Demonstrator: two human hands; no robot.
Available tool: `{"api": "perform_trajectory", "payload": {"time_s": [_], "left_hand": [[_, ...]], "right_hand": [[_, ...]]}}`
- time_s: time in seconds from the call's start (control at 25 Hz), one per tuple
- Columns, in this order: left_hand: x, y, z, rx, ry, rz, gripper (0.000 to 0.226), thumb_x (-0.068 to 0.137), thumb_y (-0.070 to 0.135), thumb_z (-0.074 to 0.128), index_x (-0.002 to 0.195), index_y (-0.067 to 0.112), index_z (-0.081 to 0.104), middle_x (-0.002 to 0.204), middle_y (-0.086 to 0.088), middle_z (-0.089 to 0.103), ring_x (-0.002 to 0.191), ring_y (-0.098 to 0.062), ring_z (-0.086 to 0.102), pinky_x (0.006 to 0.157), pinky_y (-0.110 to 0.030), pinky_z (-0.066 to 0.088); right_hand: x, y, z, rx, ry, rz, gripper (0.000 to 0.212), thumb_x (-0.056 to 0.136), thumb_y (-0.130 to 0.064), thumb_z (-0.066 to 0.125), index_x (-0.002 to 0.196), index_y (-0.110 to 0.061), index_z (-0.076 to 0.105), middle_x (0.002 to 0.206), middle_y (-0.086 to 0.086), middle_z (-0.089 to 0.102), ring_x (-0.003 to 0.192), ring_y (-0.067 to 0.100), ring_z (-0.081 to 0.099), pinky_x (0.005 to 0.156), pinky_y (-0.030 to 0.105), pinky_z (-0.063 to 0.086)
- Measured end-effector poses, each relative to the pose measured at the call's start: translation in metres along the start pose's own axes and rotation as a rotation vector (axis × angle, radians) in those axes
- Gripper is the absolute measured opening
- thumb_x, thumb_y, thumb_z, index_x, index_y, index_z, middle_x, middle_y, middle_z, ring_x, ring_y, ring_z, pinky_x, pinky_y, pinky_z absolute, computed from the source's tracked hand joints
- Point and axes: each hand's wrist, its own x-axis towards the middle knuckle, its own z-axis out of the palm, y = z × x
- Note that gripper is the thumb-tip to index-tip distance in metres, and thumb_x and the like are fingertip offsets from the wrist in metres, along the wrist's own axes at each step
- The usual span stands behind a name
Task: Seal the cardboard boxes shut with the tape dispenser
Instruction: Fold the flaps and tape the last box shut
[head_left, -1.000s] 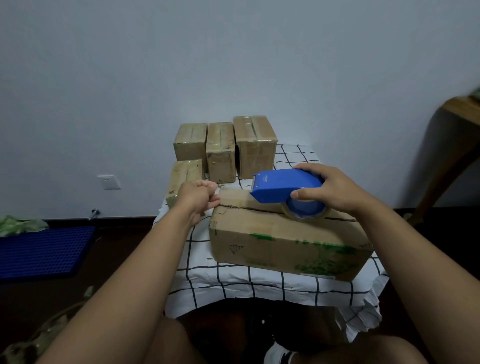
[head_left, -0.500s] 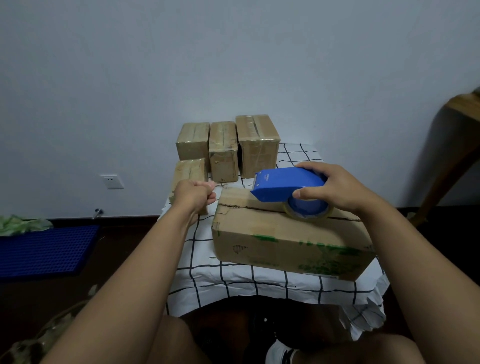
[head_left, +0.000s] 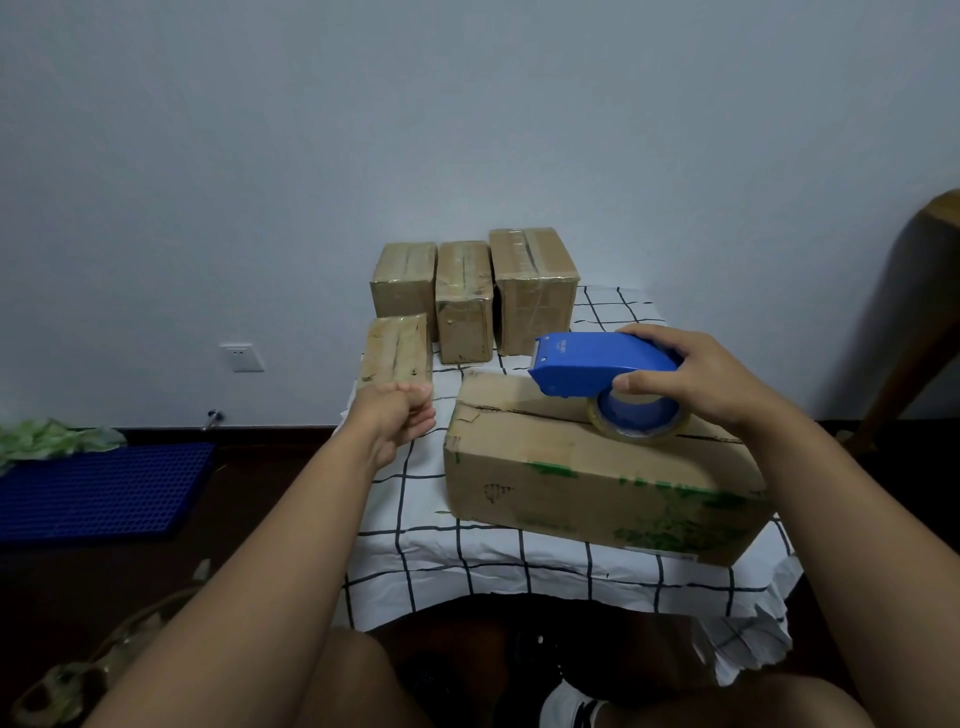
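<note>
Your right hand (head_left: 696, 379) holds the blue tape dispenser (head_left: 597, 364) with curled fingers on top of the large cardboard box (head_left: 582, 467), which lies on the checked worktop (head_left: 467, 561), while your left hand (head_left: 395, 415) hovers beside the box, fingers loosely curled, holding nothing

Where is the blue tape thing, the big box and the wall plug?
tape dispenser (head_left: 592, 364), head view, blue side of its cover.
big box (head_left: 571, 493), head view, front wall.
wall socket (head_left: 241, 357), head view, middle of its plate.
</note>
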Motion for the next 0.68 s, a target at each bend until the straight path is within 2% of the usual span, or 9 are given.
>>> {"api": "perform_trajectory", "payload": {"time_s": [0.16,0.32,0.56,0.68], "left_hand": [[0.003,-0.002,0.006,-0.027,-0.030,-0.043,0.004,0.094,0.009,0.063,0.090,0.007,0.063,0.076,-0.008,0.065,0.069,-0.014,0.061,0.053,-0.020,0.057],[0.006,-0.005,0.011,-0.028,-0.031,-0.075,0.005,0.093,0.010,0.065,0.088,0.007,0.064,0.070,-0.005,0.066,0.067,-0.012,0.063,0.053,-0.020,0.057],[0.007,-0.011,0.010,-0.027,-0.047,-0.101,0.008,0.094,0.009,0.063,0.100,0.004,0.064,0.078,-0.005,0.063,0.067,-0.012,0.061,0.051,-0.020,0.056],[0.010,-0.019,0.015,0.013,-0.075,-0.111,0.006,0.095,0.011,0.061,0.096,0.007,0.066,0.079,-0.004,0.065,0.064,-0.010,0.057,0.048,-0.019,0.051]], "right_hand": [[-0.003,0.004,-0.003,0.020,0.038,0.015,0.047,0.081,-0.025,0.080,0.122,-0.038,0.061,0.118,-0.015,0.061,0.105,0.006,0.060,0.083,0.025,0.048],[-0.006,0.007,-0.003,0.016,0.048,0.032,0.062,0.071,-0.038,0.082,0.129,-0.033,0.060,0.119,-0.015,0.061,0.105,0.006,0.061,0.080,0.023,0.048],[-0.003,0.006,0.000,0.015,0.039,0.026,0.052,0.082,-0.027,0.080,0.129,-0.034,0.058,0.120,-0.012,0.060,0.105,0.008,0.059,0.082,0.025,0.049],[-0.005,0.005,0.000,0.015,0.040,0.023,0.050,0.083,-0.024,0.077,0.127,-0.035,0.057,0.119,-0.015,0.059,0.104,0.006,0.059,0.080,0.022,0.048]]}}
